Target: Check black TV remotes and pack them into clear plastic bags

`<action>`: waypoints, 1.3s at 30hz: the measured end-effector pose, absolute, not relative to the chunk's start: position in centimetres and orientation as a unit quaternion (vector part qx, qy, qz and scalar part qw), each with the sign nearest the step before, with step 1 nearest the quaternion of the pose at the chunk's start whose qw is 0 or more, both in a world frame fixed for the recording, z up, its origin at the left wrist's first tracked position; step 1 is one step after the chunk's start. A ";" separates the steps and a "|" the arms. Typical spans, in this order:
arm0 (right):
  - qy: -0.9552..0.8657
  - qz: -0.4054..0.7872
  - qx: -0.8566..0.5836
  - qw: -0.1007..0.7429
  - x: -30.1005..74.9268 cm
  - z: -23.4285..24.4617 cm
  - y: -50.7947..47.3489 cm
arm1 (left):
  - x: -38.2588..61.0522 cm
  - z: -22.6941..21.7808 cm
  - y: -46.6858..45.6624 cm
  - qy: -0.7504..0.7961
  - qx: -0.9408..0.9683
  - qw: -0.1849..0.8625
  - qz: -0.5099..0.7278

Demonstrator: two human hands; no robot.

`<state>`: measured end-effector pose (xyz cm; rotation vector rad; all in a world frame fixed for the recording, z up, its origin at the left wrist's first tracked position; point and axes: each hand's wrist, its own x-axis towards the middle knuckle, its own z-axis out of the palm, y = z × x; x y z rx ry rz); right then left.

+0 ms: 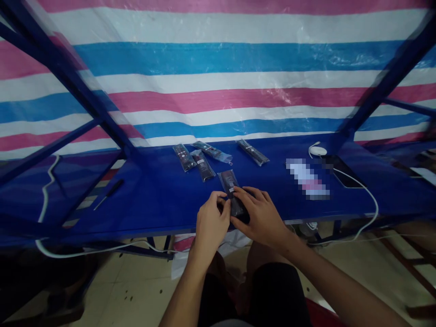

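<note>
One bagged remote [227,180] sits near the worktop's [153,200] front edge, at the left hand's [211,220] one o'clock, where thumb and finger pinch its side, and at the right hand's [263,214] ten, whose fingers grip across it. Three other remotes [204,168] lie toward its ten o'clock, a fourth remote [252,152] toward one.

1. Four bagged remotes [184,158] are spread toward the back of a blue table [163,195].
2. A fifth bagged remote [226,178] is seen near the front edge.
3. A screwdriver [115,187] is laid at left.
4. At right, a dark phone [347,173] is crossed by a white cable [374,200], beside a pixelated item [308,179].
</note>
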<state>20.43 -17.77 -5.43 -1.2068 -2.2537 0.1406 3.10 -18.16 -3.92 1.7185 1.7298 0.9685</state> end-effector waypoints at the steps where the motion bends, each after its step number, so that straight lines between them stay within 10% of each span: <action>1: -0.839 0.050 -0.456 0.292 20.3 -5.4 -17.8 | 3.0 -4.0 -18.1 0.634 0.633 0.253 0.364; 23: -0.798 0.079 -0.486 0.348 21.0 -5.0 -15.7 | 2.0 -4.0 -18.8 0.611 0.602 0.304 0.416; 32: -0.532 0.523 -0.521 0.415 26.4 -3.0 -12.3 | 2.0 -4.2 -19.1 0.599 0.608 0.320 0.412; 39: -0.507 0.473 -0.526 0.494 25.8 -2.3 -6.1 | 2.1 -4.0 -19.1 0.597 0.628 0.303 0.397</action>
